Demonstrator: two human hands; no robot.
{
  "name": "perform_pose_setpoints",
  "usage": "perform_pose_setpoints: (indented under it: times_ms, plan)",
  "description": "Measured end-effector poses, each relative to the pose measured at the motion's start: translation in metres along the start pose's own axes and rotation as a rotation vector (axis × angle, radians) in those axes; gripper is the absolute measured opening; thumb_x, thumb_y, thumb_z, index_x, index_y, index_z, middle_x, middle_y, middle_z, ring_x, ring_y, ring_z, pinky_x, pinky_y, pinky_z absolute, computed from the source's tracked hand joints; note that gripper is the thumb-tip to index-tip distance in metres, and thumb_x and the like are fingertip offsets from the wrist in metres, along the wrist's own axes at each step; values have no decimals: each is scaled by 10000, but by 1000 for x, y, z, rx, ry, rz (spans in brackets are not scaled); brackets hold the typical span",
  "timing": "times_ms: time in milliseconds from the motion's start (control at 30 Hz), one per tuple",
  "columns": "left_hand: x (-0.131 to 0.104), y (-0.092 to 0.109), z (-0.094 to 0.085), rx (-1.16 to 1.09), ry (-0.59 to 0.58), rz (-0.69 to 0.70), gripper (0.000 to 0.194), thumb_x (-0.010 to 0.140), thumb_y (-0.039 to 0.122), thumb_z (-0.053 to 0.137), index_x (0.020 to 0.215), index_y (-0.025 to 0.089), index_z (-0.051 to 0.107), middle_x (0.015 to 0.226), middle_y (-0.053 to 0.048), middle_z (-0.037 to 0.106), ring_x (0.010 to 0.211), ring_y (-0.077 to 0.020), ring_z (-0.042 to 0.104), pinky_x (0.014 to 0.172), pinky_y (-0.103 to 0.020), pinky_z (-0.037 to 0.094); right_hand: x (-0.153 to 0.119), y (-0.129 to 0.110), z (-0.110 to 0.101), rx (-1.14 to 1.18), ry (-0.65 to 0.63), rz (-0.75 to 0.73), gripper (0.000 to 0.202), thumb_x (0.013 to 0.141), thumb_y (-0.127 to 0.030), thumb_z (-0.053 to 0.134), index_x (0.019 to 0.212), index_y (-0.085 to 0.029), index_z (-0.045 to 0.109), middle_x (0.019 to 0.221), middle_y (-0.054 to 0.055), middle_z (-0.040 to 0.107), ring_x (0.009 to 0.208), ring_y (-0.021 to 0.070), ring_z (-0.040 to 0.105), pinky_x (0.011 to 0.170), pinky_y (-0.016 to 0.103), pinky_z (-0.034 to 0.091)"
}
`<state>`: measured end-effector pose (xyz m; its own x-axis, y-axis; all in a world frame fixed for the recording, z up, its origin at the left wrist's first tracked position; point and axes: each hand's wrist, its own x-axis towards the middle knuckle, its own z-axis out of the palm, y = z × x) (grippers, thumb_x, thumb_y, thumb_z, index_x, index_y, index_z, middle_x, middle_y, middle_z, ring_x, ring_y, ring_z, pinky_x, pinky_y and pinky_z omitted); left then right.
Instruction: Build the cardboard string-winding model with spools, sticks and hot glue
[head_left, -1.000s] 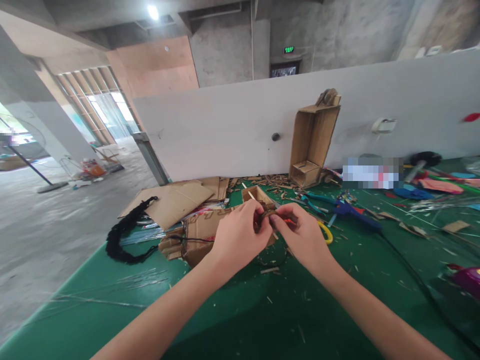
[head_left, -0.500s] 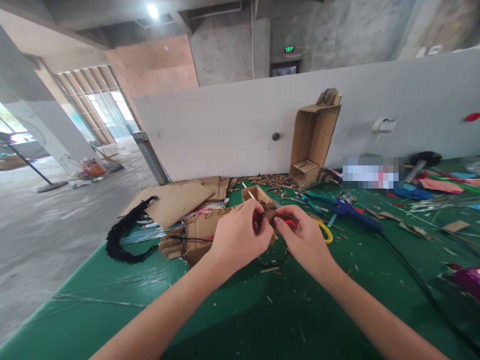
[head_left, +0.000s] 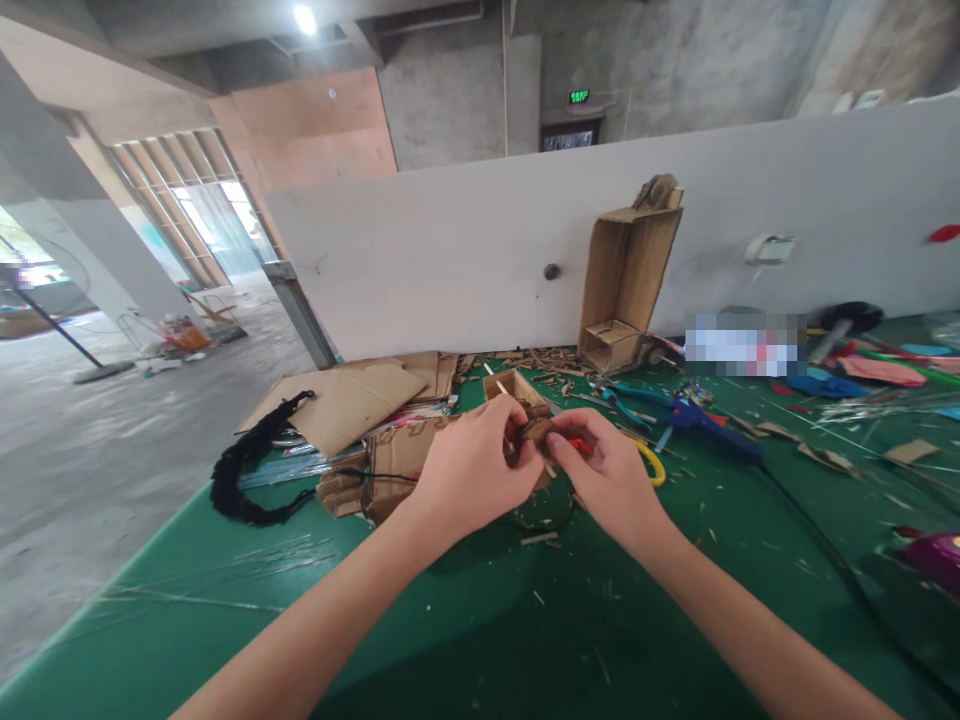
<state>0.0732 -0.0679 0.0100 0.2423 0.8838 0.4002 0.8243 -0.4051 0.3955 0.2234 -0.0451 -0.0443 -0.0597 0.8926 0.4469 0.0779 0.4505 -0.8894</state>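
At the far left of the green table (head_left: 525, 640) lies a black braided cord (head_left: 244, 470), curled in a loop near the table's edge. Just right of it, flat sheets of cardboard (head_left: 341, 400) are stacked, and a folded cardboard piece (head_left: 394, 460) sits in front of them, partly behind my left hand.

My left hand (head_left: 469, 470) is raised over the middle of the table, its fingers (head_left: 504, 420) curled and pinched on a small brown cardboard piece (head_left: 534, 432). That piece is held up between both hands, above the table and just in front of a small open cardboard box (head_left: 514, 387). My right hand (head_left: 611, 478) meets it from the other side, thumb and forefinger closed on the same piece, so the fingertips of the two hands nearly touch.

Just right of my right hand a yellow loop (head_left: 654, 462) shows, perhaps a tool handle; I cannot tell which tool. Further back a tall cardboard box (head_left: 626, 285) stands upright against the white wall panel (head_left: 450, 260). To its right a blue glue gun (head_left: 705, 422) lies among cardboard scraps, its black cable (head_left: 817, 545) running toward the near right edge.
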Motion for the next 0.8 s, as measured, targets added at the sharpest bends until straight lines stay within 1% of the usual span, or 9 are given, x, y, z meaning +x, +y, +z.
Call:
perform_pose_setpoints:
  times_ms: [200, 400, 600, 800]
  plan:
    - [-1, -1, 5, 53, 20, 4, 99, 787, 277, 494, 865, 225, 462, 772, 4, 617, 705, -175, 564, 581, -297, 372, -1, 2, 0, -13, -5, -19, 129, 779, -286, 616, 864, -219, 547, 843, 27, 629, 765, 165, 619, 682, 310, 527]
    - [0, -2, 10, 86, 36, -37, 112, 780, 277, 503, 871, 228, 459, 788, 7, 616, 706, -179, 570, 573, -297, 378, 0, 3, 2, -25, 11, -31, 105, 785, -274, 609, 843, -222, 540, 810, 15, 618, 748, 155, 614, 662, 295, 523]
    - [-1, -1, 10, 89, 38, -47, 127, 786, 277, 503, 899, 225, 476, 836, -13, 638, 716, -184, 588, 576, -298, 393, 0, 0, 3, -47, 15, -31, 113, 779, -282, 614, 836, -219, 540, 804, 19, 618, 742, 163, 613, 667, 318, 523]
    - [-1, 0, 7, 77, 39, -23, 96, 785, 270, 503, 865, 224, 475, 772, 3, 622, 705, -186, 581, 586, -307, 404, -2, -3, 2, -40, 10, -34, 87, 794, -269, 583, 852, -222, 538, 833, 28, 620, 765, 170, 618, 690, 328, 534]
